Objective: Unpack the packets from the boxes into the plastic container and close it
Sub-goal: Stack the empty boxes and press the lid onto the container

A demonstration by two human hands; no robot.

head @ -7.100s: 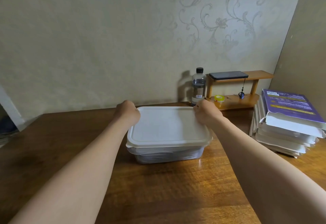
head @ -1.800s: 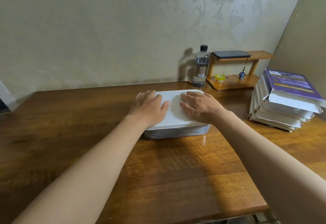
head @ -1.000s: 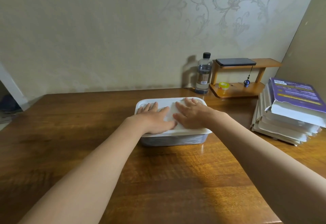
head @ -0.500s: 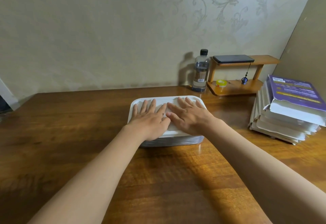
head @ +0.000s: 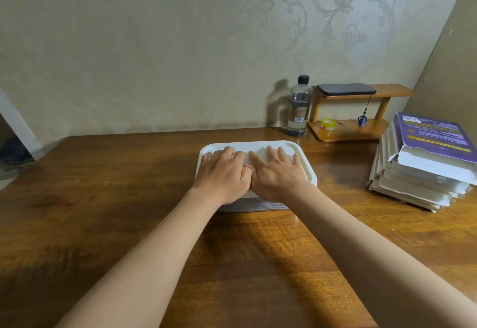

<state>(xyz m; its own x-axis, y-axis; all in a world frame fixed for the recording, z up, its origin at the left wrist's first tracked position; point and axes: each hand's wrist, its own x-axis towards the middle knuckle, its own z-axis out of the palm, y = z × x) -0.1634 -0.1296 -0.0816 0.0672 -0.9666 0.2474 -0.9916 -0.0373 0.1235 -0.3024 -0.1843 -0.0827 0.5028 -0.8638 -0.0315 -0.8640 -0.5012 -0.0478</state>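
Both palms lie flat on the white lid [head: 296, 150] of the plastic container [head: 258, 206] — left hand [head: 222, 175] and right hand [head: 277, 175] side by side, thumbs touching, fingers straight and slightly spread. Flattened boxes [head: 423, 170] are stacked well off to the right of the right fingers.

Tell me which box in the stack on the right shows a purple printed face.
The topmost box, lying purple side up; the flattened boxes beneath it show only white card.
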